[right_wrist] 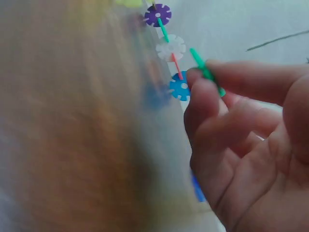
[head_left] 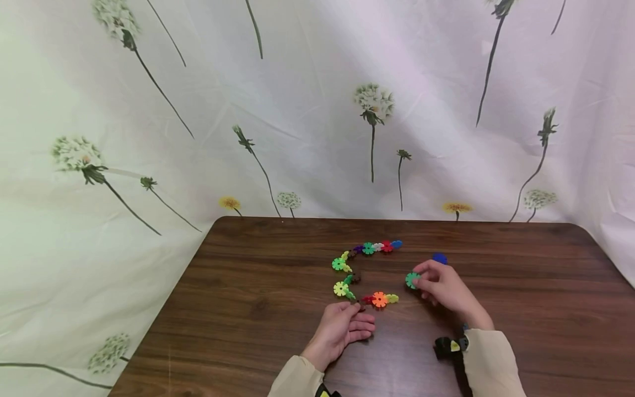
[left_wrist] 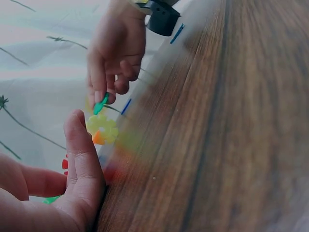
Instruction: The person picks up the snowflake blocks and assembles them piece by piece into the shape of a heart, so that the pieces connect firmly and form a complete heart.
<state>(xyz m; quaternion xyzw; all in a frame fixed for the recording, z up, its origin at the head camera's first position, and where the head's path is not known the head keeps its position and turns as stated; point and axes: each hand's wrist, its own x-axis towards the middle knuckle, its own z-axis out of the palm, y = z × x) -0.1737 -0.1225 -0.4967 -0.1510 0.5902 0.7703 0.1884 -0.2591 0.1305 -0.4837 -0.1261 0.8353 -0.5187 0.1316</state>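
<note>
A curving chain of interlocked snowflake discs (head_left: pixel 379 299) in many colours lies on the table, its lower end finishing in orange and yellow pieces. At the lower bend, my left hand (head_left: pixel 342 328) pinches a dark brown disc of the chain between thumb and index finger, the other fingers stretched out. My right hand (head_left: pixel 448 289) holds a loose green snowflake disc (head_left: pixel 412 280) by its edge, to the right of the chain. Seen edge-on in the right wrist view, that green disc (right_wrist: pixel 206 72) sits between thumb and fingertips. The left wrist view shows the chain's yellow disc (left_wrist: pixel 102 128) beyond my left fingers.
A single blue disc (head_left: pixel 439 258) lies just behind my right hand. The brown wooden table (head_left: pixel 238 286) reaches back to a white curtain (head_left: pixel 317 138) printed with dandelions. Each wrist wears a strapped black camera (head_left: pixel 446 347).
</note>
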